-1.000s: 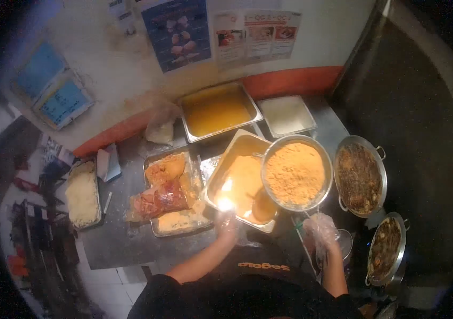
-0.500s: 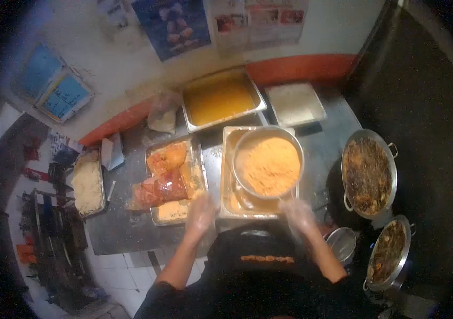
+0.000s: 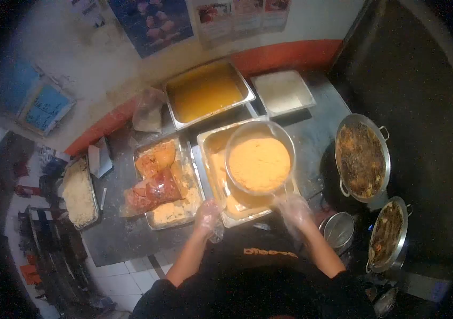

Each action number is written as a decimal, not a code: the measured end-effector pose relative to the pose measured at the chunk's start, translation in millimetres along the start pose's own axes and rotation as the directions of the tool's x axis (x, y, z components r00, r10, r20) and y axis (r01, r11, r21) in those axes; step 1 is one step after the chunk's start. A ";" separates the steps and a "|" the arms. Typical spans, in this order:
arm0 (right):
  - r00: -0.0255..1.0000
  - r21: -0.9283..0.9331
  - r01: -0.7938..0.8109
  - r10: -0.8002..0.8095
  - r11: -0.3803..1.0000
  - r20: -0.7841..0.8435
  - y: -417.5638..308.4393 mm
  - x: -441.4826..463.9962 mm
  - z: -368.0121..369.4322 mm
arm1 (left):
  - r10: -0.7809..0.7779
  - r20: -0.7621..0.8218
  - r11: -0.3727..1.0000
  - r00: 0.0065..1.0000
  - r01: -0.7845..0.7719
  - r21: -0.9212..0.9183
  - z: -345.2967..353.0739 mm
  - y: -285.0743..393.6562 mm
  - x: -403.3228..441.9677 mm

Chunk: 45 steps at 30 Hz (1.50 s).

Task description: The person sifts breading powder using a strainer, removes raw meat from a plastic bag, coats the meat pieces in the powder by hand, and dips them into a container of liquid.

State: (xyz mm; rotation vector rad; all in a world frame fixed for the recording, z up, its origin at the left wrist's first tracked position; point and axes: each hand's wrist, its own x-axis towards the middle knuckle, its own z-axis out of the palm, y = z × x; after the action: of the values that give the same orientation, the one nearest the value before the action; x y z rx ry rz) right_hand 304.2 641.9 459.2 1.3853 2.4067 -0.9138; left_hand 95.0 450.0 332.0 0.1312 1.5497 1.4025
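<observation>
Partly hidden tray (image 3: 210, 166): beneath sieve (image 3: 261, 131).
Right hand (image 3: 293, 210): fingers clamped on sieve.
Left hand (image 3: 209, 217): blurred; cannot tell fingers' state.

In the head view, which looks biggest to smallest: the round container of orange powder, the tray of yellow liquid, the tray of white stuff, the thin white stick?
1. Round container and yellow-liquid tray: too alike to rank; the container may be nearer the camera.
2. White-stuff tray.
3. White stick.
</observation>
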 end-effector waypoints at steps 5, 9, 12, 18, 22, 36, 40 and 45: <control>0.997 0.005 0.072 -0.072 0.997 0.021 -14.9 1.6 6.3 | 0.007 0.053 0.998 0.999 -0.010 0.059 18.4 36.4 -26.5; 0.992 0.076 -0.020 0.011 0.997 0.124 -20.8 -16.6 -11.7 | -0.021 0.065 0.997 0.998 0.026 -0.071 21.7 54.9 -17.7; 0.999 0.105 -0.024 0.020 0.994 0.043 -56.2 0.5 -10.4 | 0.000 0.144 0.992 0.990 0.018 -0.125 17.2 32.8 -22.0; 0.969 -0.092 0.212 -0.198 0.973 0.146 -9.4 6.5 26.8 | 0.014 0.188 0.997 0.982 0.001 -0.078 1.1 9.8 -3.1; 0.989 0.180 -0.066 0.041 0.981 0.142 -35.1 29.7 17.6 | 0.103 0.154 0.993 0.983 -0.093 -0.077 2.2 9.8 -1.4; 0.984 0.448 -0.142 0.076 0.883 0.161 -20.1 14.2 34.5 | -0.038 0.150 0.987 0.988 0.061 -0.151 9.4 31.9 -6.0; 0.962 0.444 -0.204 0.096 0.873 0.255 -29.3 25.0 45.4 | -0.042 0.189 0.989 0.981 0.068 -0.134 11.0 33.5 -21.4; 0.972 0.586 -0.213 0.111 0.782 0.206 -58.8 -4.2 16.5 | -0.100 0.071 0.987 0.992 0.108 -0.121 12.3 30.4 -27.1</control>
State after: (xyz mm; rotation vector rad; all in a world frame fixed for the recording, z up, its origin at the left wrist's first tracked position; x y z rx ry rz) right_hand 255.2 607.6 472.2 1.5984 1.8983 -1.7771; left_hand 101.5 450.6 374.1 0.0199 1.3921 1.3945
